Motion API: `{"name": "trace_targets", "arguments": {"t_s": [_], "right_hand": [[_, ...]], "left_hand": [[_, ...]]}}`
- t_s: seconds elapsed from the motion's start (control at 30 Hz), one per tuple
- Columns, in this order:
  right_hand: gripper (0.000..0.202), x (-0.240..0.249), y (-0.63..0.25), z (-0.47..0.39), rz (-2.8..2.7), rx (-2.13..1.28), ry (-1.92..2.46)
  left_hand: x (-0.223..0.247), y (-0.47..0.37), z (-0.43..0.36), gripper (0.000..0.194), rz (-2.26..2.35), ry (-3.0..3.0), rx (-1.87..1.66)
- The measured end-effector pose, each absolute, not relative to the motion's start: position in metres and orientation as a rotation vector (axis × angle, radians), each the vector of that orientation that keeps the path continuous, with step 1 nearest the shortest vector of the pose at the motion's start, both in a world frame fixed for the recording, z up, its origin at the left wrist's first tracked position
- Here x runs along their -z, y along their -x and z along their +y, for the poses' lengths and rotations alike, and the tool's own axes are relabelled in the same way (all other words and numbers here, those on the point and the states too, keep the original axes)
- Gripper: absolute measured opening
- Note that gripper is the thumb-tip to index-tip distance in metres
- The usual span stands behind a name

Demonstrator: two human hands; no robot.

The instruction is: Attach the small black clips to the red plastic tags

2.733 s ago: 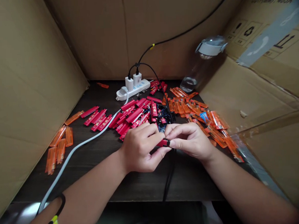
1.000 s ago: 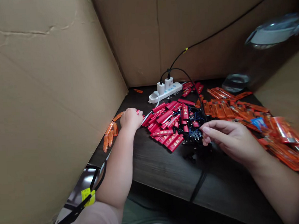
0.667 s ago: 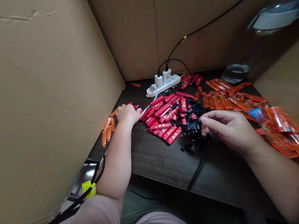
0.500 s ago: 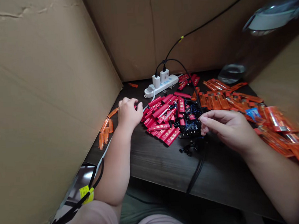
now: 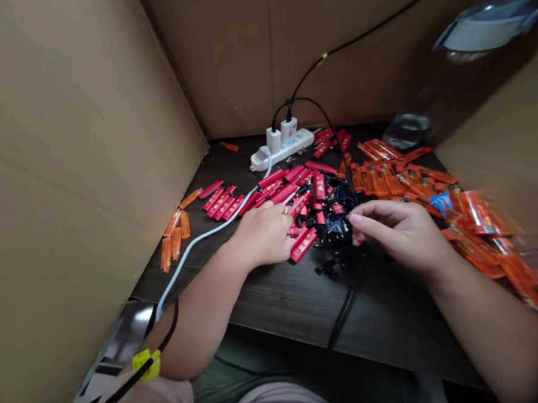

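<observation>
My left hand (image 5: 268, 233) reaches down into the near left side of a heap of red lighter cases (image 5: 304, 240). Its fingers are curled and their tips are hidden, so what they grip does not show. Thumb and fingertips of my right hand (image 5: 401, 233) are pinched together at the right edge of small black parts (image 5: 338, 224); anything between them is too small to make out. A separate row of red lighter cases (image 5: 223, 203) lies beyond my left forearm, past a white cord (image 5: 207, 232).
A white power strip (image 5: 288, 150) with chargers stands at the back. Orange lighters (image 5: 390, 180) spread along the right, with a few orange lighters (image 5: 176, 240) at far left. Black cable (image 5: 348, 306) crosses the table (image 5: 289, 310). A large clear bottle (image 5: 477, 33) and cardboard walls (image 5: 80, 176) stand around.
My left hand has moved right and nearer, from the separate row of red cases, now uncovered, to the main heap. My right hand stays pinched by the black parts. The view has shifted slightly.
</observation>
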State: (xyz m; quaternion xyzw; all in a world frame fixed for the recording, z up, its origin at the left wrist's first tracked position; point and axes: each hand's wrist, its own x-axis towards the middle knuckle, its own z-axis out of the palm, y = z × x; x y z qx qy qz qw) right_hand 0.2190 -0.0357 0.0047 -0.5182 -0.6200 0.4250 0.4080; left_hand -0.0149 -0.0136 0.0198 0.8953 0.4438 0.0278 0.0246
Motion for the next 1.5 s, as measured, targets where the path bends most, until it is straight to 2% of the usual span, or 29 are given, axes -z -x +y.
{"name": "trace_targets", "arguments": {"t_s": [0.23, 0.33, 0.53, 0.6, 0.77, 1.0, 1.13, 1.27, 1.4, 1.5], "right_hand": [[0.026, -0.005, -0.218, -0.035, -1.545, -1.072, 1.292], [0.027, -0.005, -0.219, -0.035, -1.537, -1.083, 1.276], [0.029, -0.004, -0.220, -0.035, -1.498, -1.163, 1.255], [0.028, -0.003, -0.219, -0.036, -1.479, -1.240, 1.206], [0.038, -0.001, -0.211, -0.043, -1.473, -1.496, 0.912], [0.025, -0.005, -0.205, -0.049, -1.561, -1.341, 1.019], [0.026, -0.007, -0.205, -0.048, -1.501, -1.266, 1.093], [0.029, -0.007, -0.203, -0.049, -1.470, -1.331, 1.034], [0.035, -0.006, -0.207, -0.047, -1.409, -1.372, 0.972], [0.030, -0.005, -0.211, -0.044, -1.489, -1.143, 1.167]], "left_hand": [[-0.017, 0.015, -0.010, 0.023, 1.386, -2.787, -0.137], [-0.015, 0.020, -0.005, 0.020, 1.442, -2.713, -0.260], [-0.021, 0.017, -0.006, 0.013, 1.183, -2.230, -1.073], [-0.024, 0.009, -0.013, 0.012, 1.040, -1.949, -1.212], [-0.024, -0.009, -0.028, 0.015, 0.881, -1.505, -1.170], [-0.012, -0.020, -0.028, 0.024, 0.837, -1.251, -0.988], [-0.009, -0.021, -0.028, 0.019, 0.823, -1.427, -0.952], [-0.011, -0.015, -0.028, 0.013, 0.888, -1.759, -0.863], [-0.016, -0.007, -0.024, 0.016, 0.920, -1.986, -0.890], [-0.015, -0.004, -0.018, 0.014, 0.974, -1.887, -0.973]]}}
